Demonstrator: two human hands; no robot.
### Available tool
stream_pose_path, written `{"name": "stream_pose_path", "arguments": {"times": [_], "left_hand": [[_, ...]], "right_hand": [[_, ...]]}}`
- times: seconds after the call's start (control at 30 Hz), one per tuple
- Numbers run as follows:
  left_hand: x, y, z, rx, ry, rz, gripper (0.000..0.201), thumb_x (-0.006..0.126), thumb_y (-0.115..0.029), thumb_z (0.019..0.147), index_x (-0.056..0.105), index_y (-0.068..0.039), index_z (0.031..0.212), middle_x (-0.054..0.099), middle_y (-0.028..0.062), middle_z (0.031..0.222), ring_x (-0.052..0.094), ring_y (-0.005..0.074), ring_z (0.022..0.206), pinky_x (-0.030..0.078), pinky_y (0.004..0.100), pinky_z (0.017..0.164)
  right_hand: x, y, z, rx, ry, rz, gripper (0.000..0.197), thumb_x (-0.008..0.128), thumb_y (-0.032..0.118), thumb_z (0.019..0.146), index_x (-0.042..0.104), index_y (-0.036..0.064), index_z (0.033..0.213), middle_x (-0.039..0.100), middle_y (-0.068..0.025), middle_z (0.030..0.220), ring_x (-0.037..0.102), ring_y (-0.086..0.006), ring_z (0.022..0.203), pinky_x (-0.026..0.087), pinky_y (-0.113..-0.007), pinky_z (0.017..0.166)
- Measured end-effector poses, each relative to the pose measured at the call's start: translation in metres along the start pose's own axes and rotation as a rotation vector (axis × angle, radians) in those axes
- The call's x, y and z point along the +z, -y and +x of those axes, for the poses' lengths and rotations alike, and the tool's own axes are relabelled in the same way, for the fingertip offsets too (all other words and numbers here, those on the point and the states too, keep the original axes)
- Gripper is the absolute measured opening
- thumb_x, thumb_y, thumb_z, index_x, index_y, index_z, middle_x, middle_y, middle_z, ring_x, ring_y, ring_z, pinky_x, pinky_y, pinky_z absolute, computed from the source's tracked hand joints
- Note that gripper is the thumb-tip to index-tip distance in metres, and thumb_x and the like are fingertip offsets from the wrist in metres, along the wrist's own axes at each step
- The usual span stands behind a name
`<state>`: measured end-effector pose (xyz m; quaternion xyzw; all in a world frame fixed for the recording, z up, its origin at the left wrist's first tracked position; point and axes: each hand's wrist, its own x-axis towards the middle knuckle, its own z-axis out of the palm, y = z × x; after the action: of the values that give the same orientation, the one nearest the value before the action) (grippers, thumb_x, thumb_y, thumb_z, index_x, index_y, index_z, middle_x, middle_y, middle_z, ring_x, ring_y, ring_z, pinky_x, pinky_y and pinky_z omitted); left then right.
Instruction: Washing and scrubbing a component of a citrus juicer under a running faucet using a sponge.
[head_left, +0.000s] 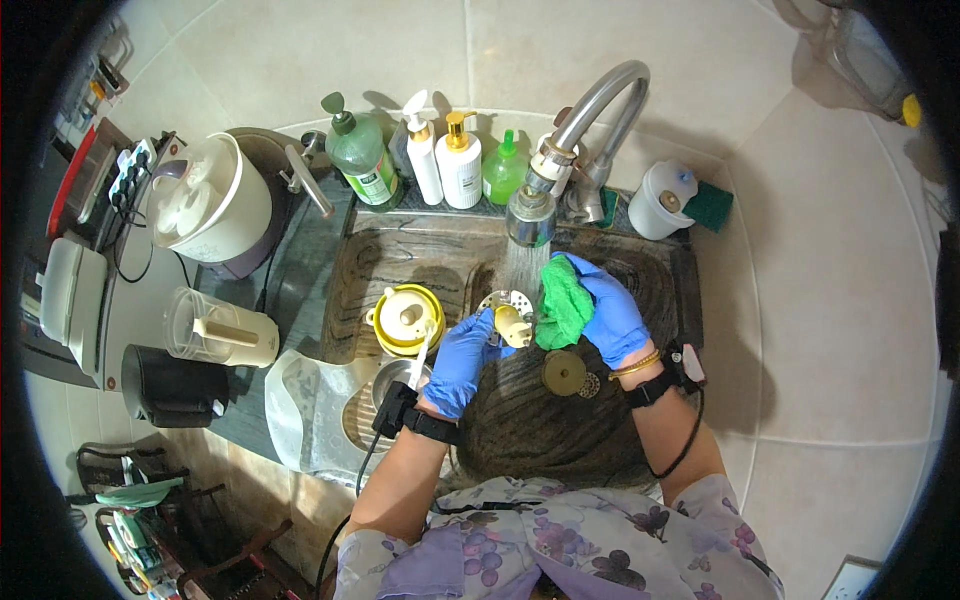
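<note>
Our left hand point(463, 362) grips the cream fitting point(513, 327) below the faucet head point(531, 217), our right hand point(612, 318) clutches the green cloth point(565, 305) below and right of it, and we would do well to turn the fitting slowly, rubbing every side.

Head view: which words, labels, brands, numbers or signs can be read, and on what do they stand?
None can be quoted.
Large green pump bottle: label, print too small to read.
White bottle with gold pump: faint print, too small.
Green cloth in the right hand: no print visible.
</note>
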<state>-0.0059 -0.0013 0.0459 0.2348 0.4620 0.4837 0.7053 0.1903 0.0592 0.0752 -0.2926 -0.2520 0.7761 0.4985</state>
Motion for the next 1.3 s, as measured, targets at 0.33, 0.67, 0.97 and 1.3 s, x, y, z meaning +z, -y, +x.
{"name": "stream_pose_path", "arguments": {"times": [0.33,0.67,0.97,1.3], "left_hand": [[-0.005,0.007,0.007,-0.024,0.067,-0.185,0.032,0.038,-0.023,0.094,0.046,0.0,0.114,0.055,0.0112,0.105,0.058,0.0233,0.09,0.053,0.037,0.077],[0.005,-0.001,-0.006,-0.04,0.103,0.192,0.03,0.046,-0.022,0.091,0.055,0.001,0.107,0.06,0.0054,0.093,0.057,0.0113,0.083,0.049,0.0263,0.075],[0.017,-0.004,-0.011,0.037,0.098,0.23,0.029,0.048,-0.023,0.091,0.059,0.002,0.099,0.059,0.0002,0.082,0.05,0.0058,0.072,0.042,0.0192,0.066],[0.005,-0.01,-0.016,0.041,0.024,0.284,0.025,0.049,-0.024,0.09,0.06,-0.002,0.098,0.059,-0.0022,0.082,0.052,0.0053,0.072,0.042,0.0185,0.064]], "right_hand": [[0.021,-0.011,0.007,0.044,0.01,-0.203,0.027,0.053,0.005,0.082,0.055,-0.0003,0.108,0.06,-0.0064,0.094,0.058,-0.0131,0.08,0.048,-0.025,0.071],[0.001,-0.026,0.009,-0.022,0.201,-1.069,0.015,0.061,0.012,0.08,0.058,-0.0024,0.082,0.055,-0.0029,0.064,0.043,-0.0055,0.061,0.04,-0.025,0.054],[-0.004,-0.024,0.007,-0.159,0.185,-1.268,0.016,0.064,0.013,0.074,0.057,-0.0011,0.072,0.052,-0.0143,0.058,0.042,-0.0106,0.052,0.04,-0.03,0.051],[-0.003,0.001,0.005,0.08,-0.132,-0.562,0.012,0.053,0.009,0.084,0.058,-0.0011,0.086,0.057,-0.0002,0.069,0.053,-0.0096,0.059,0.044,-0.024,0.054]]}}
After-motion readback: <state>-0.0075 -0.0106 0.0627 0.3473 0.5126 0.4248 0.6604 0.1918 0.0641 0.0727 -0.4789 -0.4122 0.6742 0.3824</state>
